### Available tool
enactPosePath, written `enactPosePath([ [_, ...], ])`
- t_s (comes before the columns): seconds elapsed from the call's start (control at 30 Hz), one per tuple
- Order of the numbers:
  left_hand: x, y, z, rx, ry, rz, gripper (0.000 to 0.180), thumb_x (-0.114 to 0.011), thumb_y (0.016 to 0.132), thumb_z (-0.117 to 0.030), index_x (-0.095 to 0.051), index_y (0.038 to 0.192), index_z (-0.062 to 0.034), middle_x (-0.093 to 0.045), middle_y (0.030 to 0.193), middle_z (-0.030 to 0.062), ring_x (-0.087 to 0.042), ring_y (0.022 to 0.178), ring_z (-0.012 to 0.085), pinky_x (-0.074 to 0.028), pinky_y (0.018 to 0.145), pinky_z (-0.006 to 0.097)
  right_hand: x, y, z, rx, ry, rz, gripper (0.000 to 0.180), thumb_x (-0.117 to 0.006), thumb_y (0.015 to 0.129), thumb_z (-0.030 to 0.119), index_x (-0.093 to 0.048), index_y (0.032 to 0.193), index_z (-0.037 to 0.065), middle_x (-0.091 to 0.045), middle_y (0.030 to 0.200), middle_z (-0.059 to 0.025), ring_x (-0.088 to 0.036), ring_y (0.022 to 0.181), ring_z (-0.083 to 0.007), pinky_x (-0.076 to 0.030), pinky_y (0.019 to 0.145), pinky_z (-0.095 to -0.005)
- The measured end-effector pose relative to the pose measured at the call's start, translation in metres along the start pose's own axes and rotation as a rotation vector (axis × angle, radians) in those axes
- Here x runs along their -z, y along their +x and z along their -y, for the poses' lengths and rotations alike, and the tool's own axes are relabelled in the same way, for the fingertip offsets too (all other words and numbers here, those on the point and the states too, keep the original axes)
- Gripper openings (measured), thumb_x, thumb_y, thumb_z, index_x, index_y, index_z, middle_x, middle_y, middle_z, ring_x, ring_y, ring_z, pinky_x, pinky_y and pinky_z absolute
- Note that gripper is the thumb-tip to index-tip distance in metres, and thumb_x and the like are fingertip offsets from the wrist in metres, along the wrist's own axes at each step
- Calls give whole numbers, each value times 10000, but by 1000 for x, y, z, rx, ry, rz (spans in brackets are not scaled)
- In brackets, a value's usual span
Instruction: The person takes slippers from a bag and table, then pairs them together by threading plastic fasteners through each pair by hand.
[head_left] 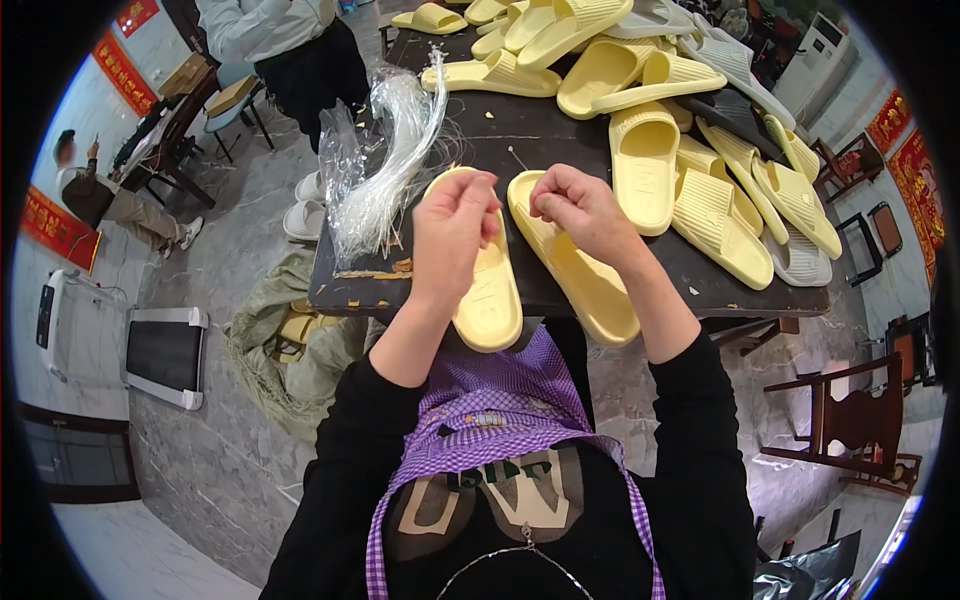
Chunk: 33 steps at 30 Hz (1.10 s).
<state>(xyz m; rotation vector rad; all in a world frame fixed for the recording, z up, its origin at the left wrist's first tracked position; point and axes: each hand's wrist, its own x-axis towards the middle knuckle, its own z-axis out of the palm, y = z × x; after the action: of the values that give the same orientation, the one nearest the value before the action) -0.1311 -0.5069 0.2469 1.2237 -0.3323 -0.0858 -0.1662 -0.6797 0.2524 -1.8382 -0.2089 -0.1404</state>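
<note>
Two yellow slide slippers lie side by side at the table's near edge, the left slipper [490,300] under my left hand and the right slipper [590,290] under my right. My left hand [452,235] is closed in a pinch above its slipper, hiding the strap. My right hand [590,212] is also closed, thumb against fingers, over the front of the other slipper. Anything thin between the fingers is too small to make out. Left of my hands lies a bundle of clear plastic strands [385,185] partly in a clear bag [345,170].
A heap of yellow slippers [720,225] and some grey ones [725,50] covers the dark table's [545,140] right and far sides. On the floor at left sits a woven sack [285,370] holding yellow slippers. A person [290,50] stands beyond the table; chairs [850,410] stand at right.
</note>
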Motion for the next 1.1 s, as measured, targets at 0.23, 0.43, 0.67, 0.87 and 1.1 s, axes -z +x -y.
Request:
enactPosePath([
  [0.23, -16, 7, 12, 296, -219, 118, 156, -548, 885, -132, -565, 930, 17, -554, 708, 21, -452, 502, 38, -328, 391, 168, 1, -9, -1, 21, 44, 69, 40, -500, 850, 28, -538, 847, 14, -558, 761, -9, -493, 695, -57, -416, 649, -204],
  [0.43, -21, -1, 21, 261, -392, 102, 111, -530, 883, -105, -549, 913, 0, -550, 700, 35, -440, 485, 47, -318, 366, 175, 3, -13, 2, 38, -57, 137, 43, -506, 844, 21, -547, 835, 12, -567, 775, -14, -498, 718, -54, -418, 667, -202],
  [0.67, 6, -38, 9, 446, -449, -31, 69, -516, 865, -81, -497, 843, -18, -543, 668, 58, -465, 478, 75, -352, 370, 198, 12, 4, 5, -80, 97, 129, 50, -519, 841, 43, -566, 835, 28, -585, 795, -10, -473, 652, -40, -401, 580, -186],
  [0.87, 19, -37, 16, 676, -378, -119, 77, -508, 861, -89, -510, 823, -22, -526, 678, 49, -471, 505, 91, -337, 365, 215, 14, 52, -7, -133, -29, 206, 53, -533, 843, 80, -571, 837, 43, -588, 783, 0, -445, 600, -36, -372, 515, -179],
  [1.1, 17, -7, 22, 756, -258, -145, 54, -455, 828, -22, -493, 828, 16, -514, 661, 68, -456, 482, 122, -329, 358, 260, -10, 100, -21, -181, -184, 279, 56, -542, 837, 89, -582, 826, 51, -544, 703, 16, -435, 592, -44, -360, 518, -178],
])
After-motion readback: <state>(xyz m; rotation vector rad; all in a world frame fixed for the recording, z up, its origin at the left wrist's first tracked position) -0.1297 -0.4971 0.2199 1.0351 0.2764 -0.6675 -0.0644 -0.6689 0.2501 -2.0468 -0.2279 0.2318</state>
